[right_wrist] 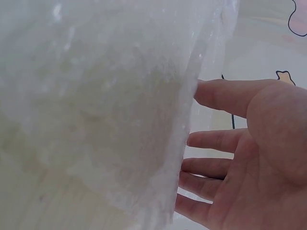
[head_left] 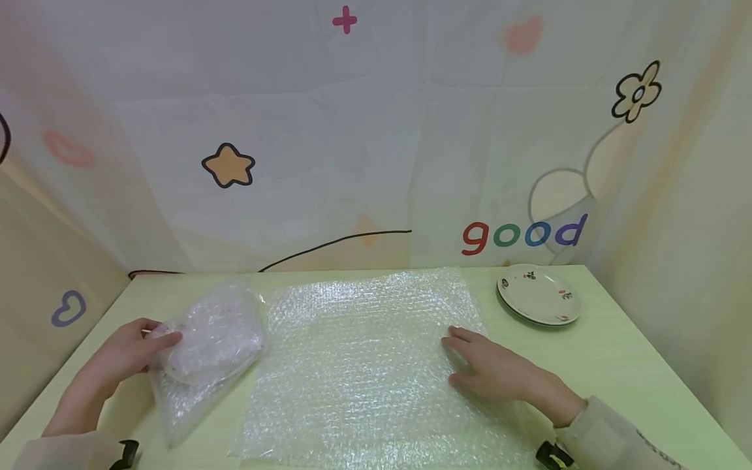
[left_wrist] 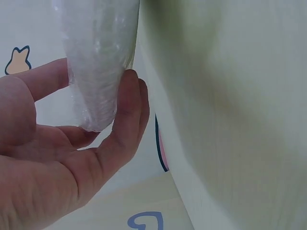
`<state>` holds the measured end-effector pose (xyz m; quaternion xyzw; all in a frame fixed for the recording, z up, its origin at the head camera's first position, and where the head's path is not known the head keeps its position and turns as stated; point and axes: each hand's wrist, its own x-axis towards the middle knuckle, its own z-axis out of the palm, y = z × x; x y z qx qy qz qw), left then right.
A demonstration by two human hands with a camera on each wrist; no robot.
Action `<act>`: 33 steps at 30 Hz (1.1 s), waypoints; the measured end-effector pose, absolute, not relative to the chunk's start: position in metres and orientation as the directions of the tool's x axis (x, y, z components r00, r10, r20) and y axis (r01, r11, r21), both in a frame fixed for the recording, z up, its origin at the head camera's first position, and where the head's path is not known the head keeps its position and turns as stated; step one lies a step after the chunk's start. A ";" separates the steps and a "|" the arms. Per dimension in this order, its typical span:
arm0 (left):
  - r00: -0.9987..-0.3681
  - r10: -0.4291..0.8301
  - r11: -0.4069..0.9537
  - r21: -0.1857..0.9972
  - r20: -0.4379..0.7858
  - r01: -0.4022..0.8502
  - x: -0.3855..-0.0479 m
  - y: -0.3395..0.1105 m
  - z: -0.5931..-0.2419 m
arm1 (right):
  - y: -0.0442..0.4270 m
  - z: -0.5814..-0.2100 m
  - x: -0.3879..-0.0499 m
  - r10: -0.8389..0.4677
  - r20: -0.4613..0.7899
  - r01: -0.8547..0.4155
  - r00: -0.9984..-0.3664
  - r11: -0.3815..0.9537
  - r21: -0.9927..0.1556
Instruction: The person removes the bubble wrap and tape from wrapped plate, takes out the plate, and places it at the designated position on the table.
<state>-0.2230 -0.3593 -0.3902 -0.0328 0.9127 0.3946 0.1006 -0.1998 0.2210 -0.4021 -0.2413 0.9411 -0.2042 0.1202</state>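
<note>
At the table's left, a bundle in bubble wrap (head_left: 220,336) is tilted, its lower corner pointing to the front. My left hand (head_left: 126,352) grips its left edge, thumb on top and fingers beneath; the left wrist view shows the wrapped edge (left_wrist: 98,72) pinched between thumb and fingers of the hand (left_wrist: 72,158). A flat sheet of bubble wrap (head_left: 358,365) covers the middle. Over its right part is my right hand (head_left: 499,369), fingers spread and nearly straight. In the right wrist view that hand's (right_wrist: 249,153) fingertips meet the plastic (right_wrist: 120,110).
Stacked plates (head_left: 539,295) with small floral marks stand at the back right of the pale green table (head_left: 634,378). A printed curtain (head_left: 376,163) hangs behind the table and along both sides.
</note>
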 end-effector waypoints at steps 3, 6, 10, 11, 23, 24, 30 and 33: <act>-0.981 0.013 0.681 0.720 -0.196 -0.135 -0.223 -0.360 -0.389 | 0.221 -0.402 -0.199 -0.500 -0.131 -0.399 -0.856 0.801 -0.445; -0.985 0.009 0.676 0.727 -0.173 -0.122 -0.222 -0.359 -0.388 | 0.221 -0.402 -0.199 -0.504 -0.125 -0.408 -0.855 0.800 -0.440; -0.991 -0.004 0.670 0.735 -0.137 -0.104 -0.220 -0.358 -0.387 | 0.221 -0.403 -0.199 -0.510 -0.117 -0.418 -0.852 0.798 -0.434; -0.992 -0.008 0.669 0.736 -0.126 -0.099 -0.220 -0.358 -0.387 | 0.221 -0.403 -0.199 -0.511 -0.116 -0.419 -0.852 0.798 -0.434; -0.996 -0.078 0.659 0.748 -0.033 -0.076 -0.215 -0.356 -0.377 | 0.221 -0.402 -0.198 -0.520 -0.095 -0.436 -0.849 0.791 -0.428; -0.996 -0.081 0.650 0.756 -0.032 -0.078 -0.215 -0.356 -0.377 | 0.220 -0.402 -0.198 -0.521 -0.093 -0.438 -0.848 0.790 -0.429; -0.991 -0.131 0.616 0.784 0.000 -0.081 -0.212 -0.358 -0.374 | 0.219 -0.403 -0.197 -0.521 -0.083 -0.442 -0.850 0.789 -0.428; -0.984 -0.173 0.614 0.786 0.046 -0.071 -0.211 -0.357 -0.372 | 0.218 -0.402 -0.197 -0.517 -0.082 -0.440 -0.852 0.792 -0.424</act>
